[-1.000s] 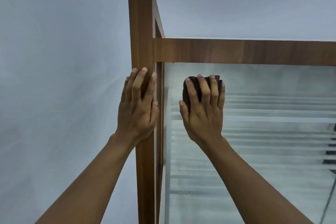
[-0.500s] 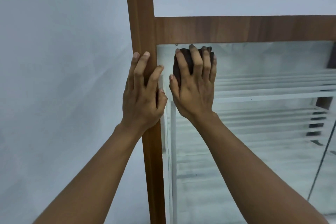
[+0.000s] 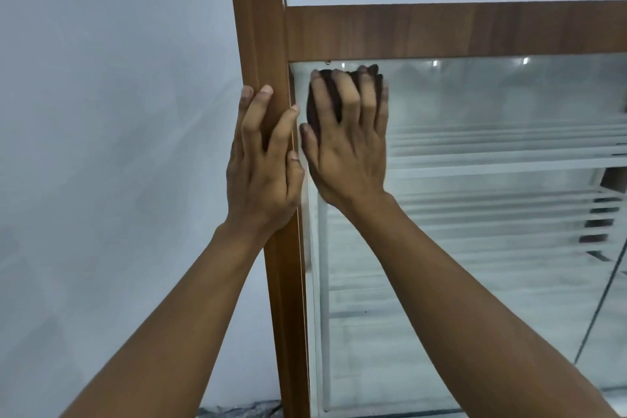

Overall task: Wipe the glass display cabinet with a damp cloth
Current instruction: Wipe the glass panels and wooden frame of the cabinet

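Right grip (image 3: 346, 139), fingers spread flat, presses the dark cloth (image 3: 316, 102) into the top-left corner of the glass pane (image 3: 492, 265); the rest lies rightward and down. Left grip (image 3: 264, 163) rests flat-fingered on the wooden post (image 3: 254, 27).

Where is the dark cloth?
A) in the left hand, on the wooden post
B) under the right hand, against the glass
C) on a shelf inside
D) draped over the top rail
B: the right hand presses the dark cloth flat on the glass just below the top rail; the left hand rests bare on the wooden post.
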Demonstrator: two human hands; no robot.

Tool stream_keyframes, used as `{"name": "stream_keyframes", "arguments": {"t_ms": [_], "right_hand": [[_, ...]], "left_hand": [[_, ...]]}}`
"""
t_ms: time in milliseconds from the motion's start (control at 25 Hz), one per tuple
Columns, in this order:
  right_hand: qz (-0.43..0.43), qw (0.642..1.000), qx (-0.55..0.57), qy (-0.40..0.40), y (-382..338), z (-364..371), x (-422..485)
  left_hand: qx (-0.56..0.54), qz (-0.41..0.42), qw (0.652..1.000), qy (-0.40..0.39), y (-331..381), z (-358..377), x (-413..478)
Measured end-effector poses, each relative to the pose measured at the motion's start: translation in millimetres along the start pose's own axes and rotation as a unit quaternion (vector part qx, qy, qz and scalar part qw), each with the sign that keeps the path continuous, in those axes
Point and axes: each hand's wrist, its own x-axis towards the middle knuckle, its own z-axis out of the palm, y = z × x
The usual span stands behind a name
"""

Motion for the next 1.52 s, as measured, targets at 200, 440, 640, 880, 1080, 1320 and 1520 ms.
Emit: {"name": "stream_keyframes", "arguments": {"t_ms": [200, 440, 640, 880, 1080, 1320, 1520], "right_hand": [[-0.122, 0.991, -0.026, -0.043, 29, -9, -48], [-0.03, 0.999, 0.009, 0.011, -10, 5, -9], [-0.09, 0.991, -0.015, -0.098, 1, -14, -174], [0.017, 1.0, 0.008, 0.003, -17, 14, -46], [-0.051, 0.998, 0.014, -0.045, -19, 7, -210], [-0.052, 0.998, -0.012, -0.04, -23, 19, -275], [-0.032, 0.998, -0.042, 0.026, -17, 21, -221]], "left_hand": [[0.005, -0.008, 1.0, -0.003, 3, -3, 2], [0.018, -0.011, 1.0, -0.011, 0, -2, 0], [0.006, -0.036, 0.999, -0.014, 8, 1, -30], [0.0, -0.027, 1.0, 0.004, 6, 4, -36], [0.018, -0.025, 1.0, 0.006, 7, 14, -104], [0.038, -0.024, 0.999, 0.009, 14, 29, -221], [0.04, 0.013, 0.998, 0.048, 12, 38, -251]]}}
